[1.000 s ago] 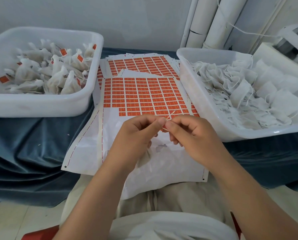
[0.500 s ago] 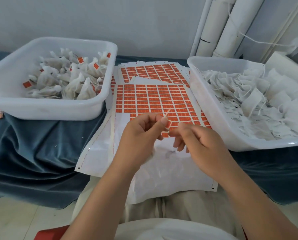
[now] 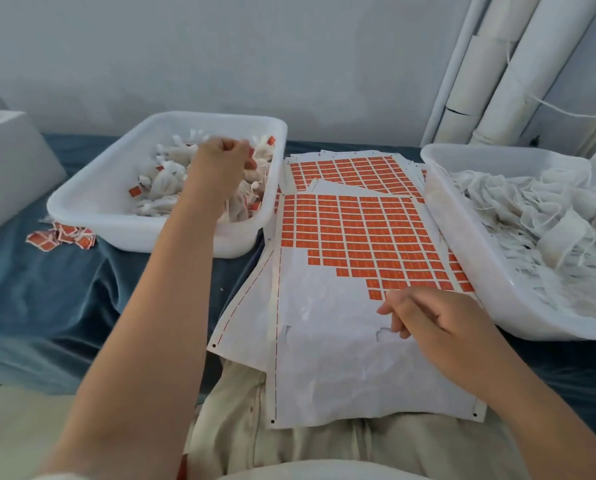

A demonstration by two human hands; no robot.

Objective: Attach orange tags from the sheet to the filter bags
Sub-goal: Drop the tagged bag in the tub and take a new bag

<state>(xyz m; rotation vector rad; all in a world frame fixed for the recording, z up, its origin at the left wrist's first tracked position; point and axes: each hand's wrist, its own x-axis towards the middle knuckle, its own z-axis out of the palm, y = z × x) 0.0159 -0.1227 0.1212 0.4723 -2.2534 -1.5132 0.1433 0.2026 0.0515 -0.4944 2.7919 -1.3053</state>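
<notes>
Left hand [image 3: 225, 161]: reached out over the left tub [image 3: 92, 216], fingers curled in towards the palm. Blurred, so cannot tell whether anything is held. A thin string hangs just below the wrist.

Right hand [image 3: 435, 320]: resting on the top sheet [image 3: 324, 358], fingers loosely curled, nothing visible in it. Fingertips point left, just below the lowest row of orange tags [image 3: 359, 230].

Top sheet: lies between the two tubs, and its near end overhangs the desk's front edge onto the person's beige trousers [image 3: 241, 427]. The far part carries a grid of orange tags, stepped down towards the right. The near part is bare white backing. Print on the tags is too small to read.

Second sheet [image 3: 345, 171]: partly under the top one, towards the desk's back edge, its grid of tags full where visible.

Left tub: white plastic, at the desk's back left, holding tagged filter bags [image 3: 166, 183], white pouches with orange tags showing among them.

Right tub [image 3: 463, 258]: white plastic, at the desk's right edge, heaped with untagged filter bags [image 3: 549, 216], flat and with loose strings.

Desk [image 3: 47, 306]: covered in blue cloth. A small pile of loose orange tags [image 3: 61, 235] lies by the left tub's front left corner. A white box [image 3: 9, 161] stands at the far left edge. White pipes [image 3: 497, 81] stand against the wall behind the right tub.
</notes>
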